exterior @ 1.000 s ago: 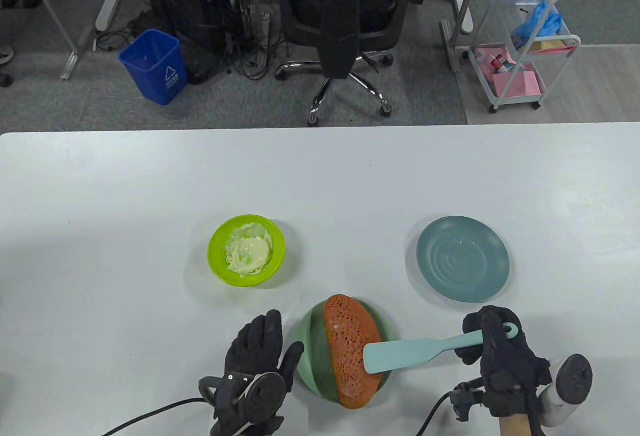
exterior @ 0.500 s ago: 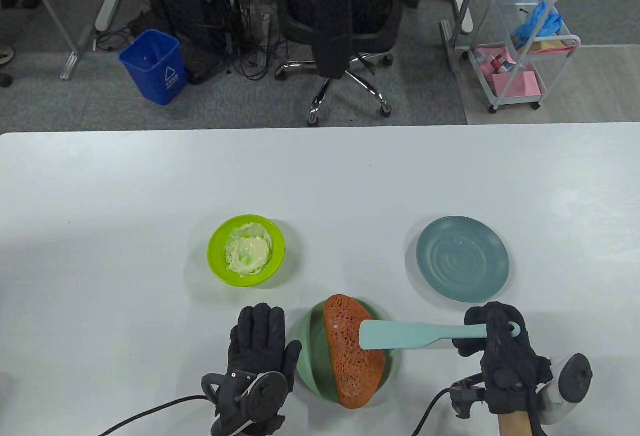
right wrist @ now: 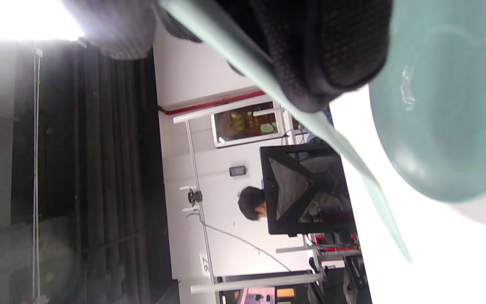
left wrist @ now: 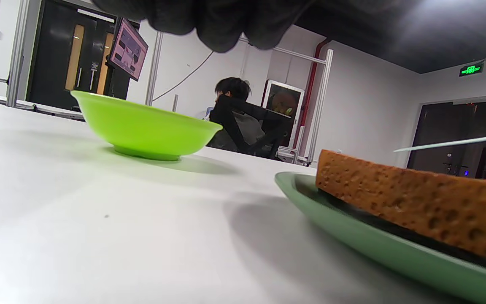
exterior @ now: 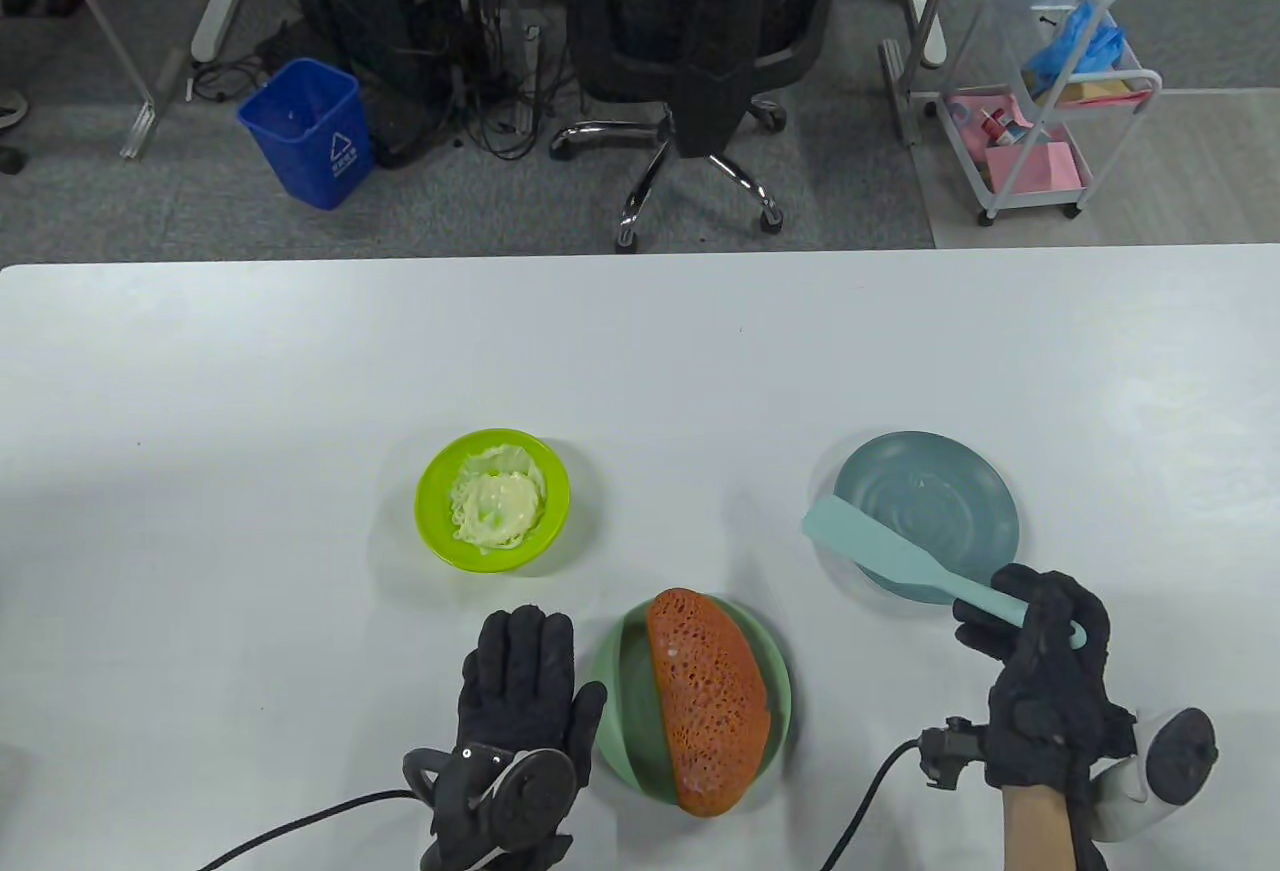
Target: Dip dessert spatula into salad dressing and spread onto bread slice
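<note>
Swung off the bread slice within the last half second: teal dessert spatula, handle gripped in the right hand, blade now hanging over the near-left rim of the blue-grey plate, apparently clear of it. Flat on the table beside the green plate, fingers together: left hand, unmoved. Probably spreading finished and the tool about to be set down, with dressing untouched in the lime bowl, and only a faint pale smear visible near the bread's far end.
</note>
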{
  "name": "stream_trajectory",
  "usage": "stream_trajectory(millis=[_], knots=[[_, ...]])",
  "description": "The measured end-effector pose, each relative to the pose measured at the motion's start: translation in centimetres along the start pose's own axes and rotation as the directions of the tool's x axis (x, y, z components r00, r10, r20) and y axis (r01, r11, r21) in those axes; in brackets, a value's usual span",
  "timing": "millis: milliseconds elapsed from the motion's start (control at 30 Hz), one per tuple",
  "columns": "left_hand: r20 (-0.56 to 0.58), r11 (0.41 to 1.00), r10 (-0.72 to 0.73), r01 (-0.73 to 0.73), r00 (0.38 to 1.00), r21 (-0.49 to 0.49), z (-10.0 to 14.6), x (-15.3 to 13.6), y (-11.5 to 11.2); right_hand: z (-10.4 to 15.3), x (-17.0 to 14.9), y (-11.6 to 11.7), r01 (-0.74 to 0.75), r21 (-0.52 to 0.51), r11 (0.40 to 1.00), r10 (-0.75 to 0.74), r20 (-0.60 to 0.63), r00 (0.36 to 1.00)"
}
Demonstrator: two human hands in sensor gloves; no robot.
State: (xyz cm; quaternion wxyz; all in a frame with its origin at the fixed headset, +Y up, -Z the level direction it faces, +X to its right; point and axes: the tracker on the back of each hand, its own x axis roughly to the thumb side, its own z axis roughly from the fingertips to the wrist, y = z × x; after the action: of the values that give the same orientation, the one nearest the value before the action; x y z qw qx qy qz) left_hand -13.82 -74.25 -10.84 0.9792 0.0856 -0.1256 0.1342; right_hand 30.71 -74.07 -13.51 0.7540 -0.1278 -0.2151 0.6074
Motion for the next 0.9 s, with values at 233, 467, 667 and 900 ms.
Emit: stream_trajectory(millis=[233,467,667,900], knots=[[-0.013,0.999,0.043,-0.044,0.999,-0.007,0.0,-0.4,0.1,-0.8,-0.7,0.0,-0.056,-0.045,0.997,0.056,-0.005,0.998],[-0.008,0.999,0.045,-0.045,0.999,-0.018,-0.1,-0.4,0.2,-1.0,-1.6,0.4,-0.092,-0.037,0.995,0.092,0.001,0.996],[-0.018,0.998,0.053,-0.053,0.998,-0.024,-0.1,-0.5,0.2,-1.1,-2.4,0.4,-0.13,-0.008,0.992,0.13,-0.014,0.991],[-0.02,0.998,0.061,-0.062,0.998,-0.027,-0.2,-0.5,0.2,-1.3,-1.9,0.3,-0.238,0.087,0.967,0.24,-0.009,0.971]])
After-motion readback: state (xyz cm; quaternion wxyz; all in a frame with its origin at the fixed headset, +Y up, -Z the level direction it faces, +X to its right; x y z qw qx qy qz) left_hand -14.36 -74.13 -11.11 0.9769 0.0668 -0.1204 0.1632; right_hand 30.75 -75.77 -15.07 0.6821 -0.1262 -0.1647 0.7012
